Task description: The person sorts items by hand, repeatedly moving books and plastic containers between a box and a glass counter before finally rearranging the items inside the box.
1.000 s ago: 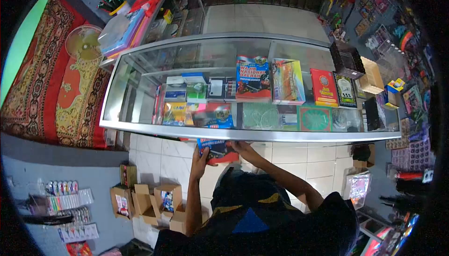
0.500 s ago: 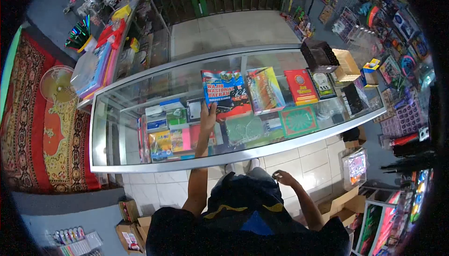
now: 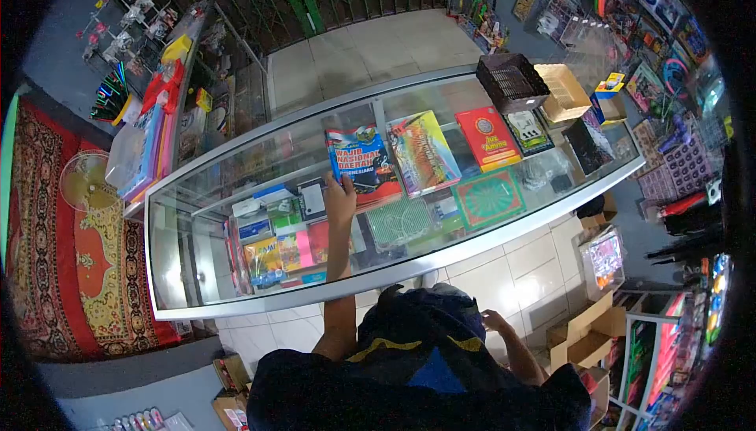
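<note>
My left hand (image 3: 341, 199) is at the lower left corner of a blue and red songbook (image 3: 364, 165), its fingers closed on the edge. The cover reads "Wajib Nasional Daerah". The book rests on the glass counter (image 3: 260, 299), just left of a stack of colourful books (image 3: 425, 151). Farther right lie a red and yellow "Juz Amma" book (image 3: 488, 138) and a black and green book (image 3: 529, 130). My right hand (image 3: 494, 322) hangs low beside my body, off the counter, with loosely bent fingers and nothing visible in it.
A dark basket (image 3: 512, 85) and a light woven basket (image 3: 562, 92) stand at the counter's right end, near a small yellow and blue box (image 3: 609, 88). Stationery shows through the glass. An open cardboard box (image 3: 587, 332) sits on the floor at right; a patterned carpet (image 3: 87, 250) is at left.
The songbook has shifted slightly and turned against the neighbouring stack, with my left hand still at its corner. My right hand has dropped a little. The whole view has swung slightly.
</note>
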Demonstrator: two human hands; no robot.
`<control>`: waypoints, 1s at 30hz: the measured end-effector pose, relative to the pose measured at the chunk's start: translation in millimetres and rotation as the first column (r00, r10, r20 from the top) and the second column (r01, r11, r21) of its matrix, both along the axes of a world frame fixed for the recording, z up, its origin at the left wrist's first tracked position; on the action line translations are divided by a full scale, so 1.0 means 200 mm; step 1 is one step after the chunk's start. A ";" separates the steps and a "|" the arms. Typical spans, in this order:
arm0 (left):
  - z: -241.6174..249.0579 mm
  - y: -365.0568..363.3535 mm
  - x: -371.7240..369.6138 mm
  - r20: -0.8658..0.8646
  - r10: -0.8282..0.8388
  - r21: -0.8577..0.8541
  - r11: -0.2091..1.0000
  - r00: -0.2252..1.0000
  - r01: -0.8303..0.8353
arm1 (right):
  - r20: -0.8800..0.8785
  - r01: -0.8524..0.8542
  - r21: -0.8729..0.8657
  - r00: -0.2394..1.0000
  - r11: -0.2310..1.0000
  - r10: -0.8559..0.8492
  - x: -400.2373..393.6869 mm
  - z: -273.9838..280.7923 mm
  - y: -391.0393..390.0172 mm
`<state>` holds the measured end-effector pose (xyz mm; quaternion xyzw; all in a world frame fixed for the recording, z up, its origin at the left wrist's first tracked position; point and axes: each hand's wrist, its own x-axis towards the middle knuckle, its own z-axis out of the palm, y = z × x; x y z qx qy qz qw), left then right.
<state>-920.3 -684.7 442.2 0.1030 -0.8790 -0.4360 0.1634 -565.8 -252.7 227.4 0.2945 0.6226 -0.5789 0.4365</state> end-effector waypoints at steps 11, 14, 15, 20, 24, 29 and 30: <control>-0.12 -0.07 0.06 -0.317 0.116 -0.251 0.947 0.941 -0.202 | -0.114 -0.076 0.238 0.988 0.968 0.106 -0.09 -0.08 0.03; 0.05 -0.03 0.15 -0.231 -0.128 0.367 0.906 0.965 0.208 | -0.103 -0.048 0.224 0.992 0.973 0.073 -0.15 -0.09 0.02; 0.12 0.00 0.19 -0.192 -0.240 0.605 0.734 0.952 0.307 | -0.096 -0.040 0.219 0.993 0.975 0.062 -0.15 -0.09 0.02; -0.07 -0.05 0.10 -0.252 -0.409 0.302 0.828 0.877 0.472 | 0.009 -0.079 0.221 0.997 0.972 0.079 -0.19 -0.09 0.00; -0.09 -0.04 0.08 -0.232 -0.426 0.448 0.751 0.875 0.485 | -0.038 -0.008 0.226 0.999 0.974 0.017 -0.17 -0.11 -0.03; -0.12 -0.06 0.06 -0.262 -0.474 0.402 0.738 0.840 0.542 | -0.042 -0.025 0.243 0.998 0.970 0.036 -0.13 -0.13 -0.06; -0.12 -0.05 0.06 -0.280 -0.482 0.422 0.715 0.830 0.557 | -0.039 -0.023 0.242 0.999 0.970 0.033 -0.12 -0.13 -0.06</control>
